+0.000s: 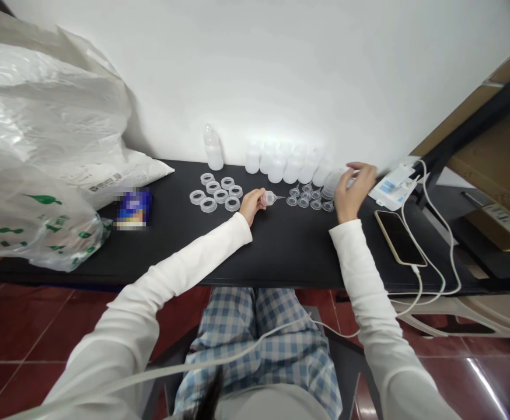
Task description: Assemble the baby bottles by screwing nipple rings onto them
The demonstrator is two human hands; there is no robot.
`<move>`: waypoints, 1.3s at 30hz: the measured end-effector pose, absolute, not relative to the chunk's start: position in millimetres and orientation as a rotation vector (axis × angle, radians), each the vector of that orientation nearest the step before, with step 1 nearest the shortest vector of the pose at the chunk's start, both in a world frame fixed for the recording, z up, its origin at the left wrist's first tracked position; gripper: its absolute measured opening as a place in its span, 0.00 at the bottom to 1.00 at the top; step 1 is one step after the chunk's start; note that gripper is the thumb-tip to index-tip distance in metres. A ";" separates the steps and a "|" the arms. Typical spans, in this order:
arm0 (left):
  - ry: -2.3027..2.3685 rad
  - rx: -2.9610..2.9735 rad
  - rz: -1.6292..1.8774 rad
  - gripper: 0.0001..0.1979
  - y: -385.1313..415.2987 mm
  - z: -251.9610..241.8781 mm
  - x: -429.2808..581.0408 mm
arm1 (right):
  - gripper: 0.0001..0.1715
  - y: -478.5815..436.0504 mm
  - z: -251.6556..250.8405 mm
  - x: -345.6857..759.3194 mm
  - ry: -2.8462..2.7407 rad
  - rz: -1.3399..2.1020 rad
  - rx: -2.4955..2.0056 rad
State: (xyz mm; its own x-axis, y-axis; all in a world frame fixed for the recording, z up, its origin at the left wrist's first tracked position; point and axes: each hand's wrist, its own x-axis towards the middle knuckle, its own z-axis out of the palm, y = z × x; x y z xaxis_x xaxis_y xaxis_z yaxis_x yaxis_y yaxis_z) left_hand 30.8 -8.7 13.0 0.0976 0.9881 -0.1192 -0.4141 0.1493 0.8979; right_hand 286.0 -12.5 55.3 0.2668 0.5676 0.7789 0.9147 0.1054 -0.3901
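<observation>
My left hand (pixel 253 206) pinches a clear ring with a nipple (pixel 269 198) in it, its thin tip pointing right. At the right, my right hand (pixel 355 188) is by the clear domed caps (pixel 332 182), fingers bent and apart; whether it touches one is hard to see. Between the hands lie several clear nipples (pixel 304 202). Several translucent rings (pixel 208 204) lie left of my left hand. White bottles (pixel 276 169) stand in a group along the wall, and one capped bottle (pixel 213 153) stands apart to their left.
Large plastic bags (pixel 49 105) fill the left side, with a blue packet (pixel 134 209) beside them. A phone (pixel 399 238) on a white cable and a white power strip (pixel 394 188) lie at the right of the black table (pixel 281 262). Cardboard boxes (pixel 500 169) sit on the right shelf.
</observation>
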 end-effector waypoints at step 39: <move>1.121 1.036 1.134 0.21 3.8 -0.4 32.1 | 0.12 -19.1 29.7 221.2 -2.161 -0.161 -1.108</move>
State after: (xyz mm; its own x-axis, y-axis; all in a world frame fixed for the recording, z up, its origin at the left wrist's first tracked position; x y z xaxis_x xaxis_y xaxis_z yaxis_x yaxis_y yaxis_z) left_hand 32.1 3.8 -0.4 0.0684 0.9895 -0.1272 -0.1381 0.1357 0.9811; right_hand 221.2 -19.1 29.7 -0.3949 0.6683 0.6305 0.7543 0.6276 -0.1927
